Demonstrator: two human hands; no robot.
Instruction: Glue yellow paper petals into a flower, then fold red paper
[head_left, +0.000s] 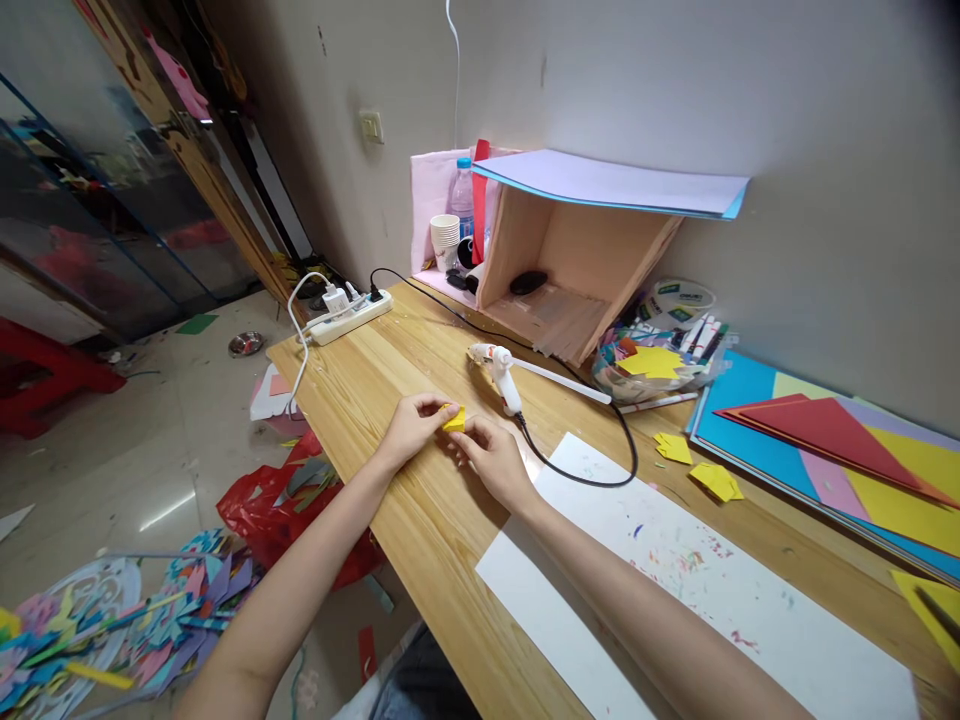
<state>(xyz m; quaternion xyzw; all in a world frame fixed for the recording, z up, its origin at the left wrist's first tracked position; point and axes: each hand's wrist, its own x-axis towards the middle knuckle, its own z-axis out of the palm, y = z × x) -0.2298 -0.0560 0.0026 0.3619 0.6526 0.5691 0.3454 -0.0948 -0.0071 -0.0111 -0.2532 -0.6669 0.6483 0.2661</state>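
Over the pale wooden bench (pixel 360 372), a small folded piece of bright yellow paper (pixel 455 420) sits between the person's hands. The left hand (pixel 411 428) has its grip pinching the piece's left side; the right hand (pixel 495 462) has its grip pinching the lower right edge. Reckoned from the piece, a white hot-glue gun (pixel 504 378) lies between one and two o'clock, its black cord (pixel 574 481) looping onto a paint-specked white sheet (pixel 600 560) at four. Two yellow paper cut-outs (pixel 716 482) lie around three o'clock, and a white power strip (pixel 349 320) at ten.
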